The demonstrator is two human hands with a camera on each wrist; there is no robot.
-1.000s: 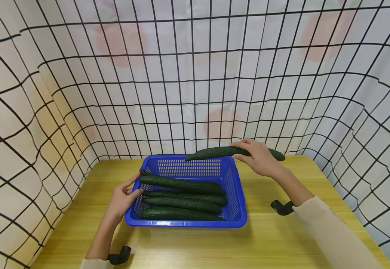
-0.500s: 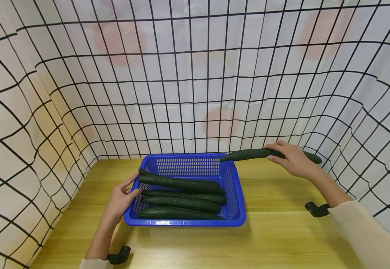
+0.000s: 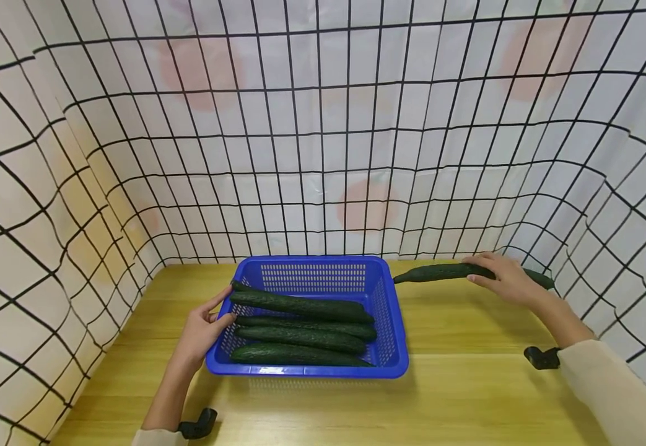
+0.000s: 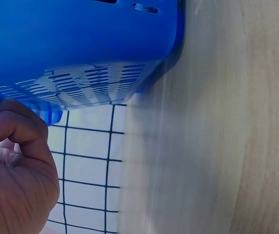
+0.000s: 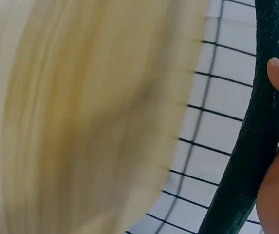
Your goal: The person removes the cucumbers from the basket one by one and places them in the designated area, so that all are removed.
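A long dark green cucumber [image 3: 436, 272] [image 5: 258, 117] is in my right hand [image 3: 503, 280] [image 5: 278, 187], thumb on one side and fingers on the other. It lies crosswise over the back right of the table, its thin tip close to the blue plastic basket [image 3: 311, 371] [image 4: 81, 39]. Several more cucumbers [image 3: 300, 305] rest side by side in that basket, slanting slightly down to the right. At the basket's left rim my left hand [image 3: 202, 331] [image 4: 20, 165] grips the edge, thumb over the rim and fingers bent.
The wooden table [image 3: 323, 409] runs under everything. Black grid netting [image 3: 323, 133] stands before a pale backdrop along the back and both sides. Small black camera mounts sit at the left wrist [image 3: 199, 424] and the right wrist [image 3: 542, 358].
My right hand has carried the cucumber from over the basket's back right corner out to the right, then lower, beside the basket. My left hand and the basket stay put.
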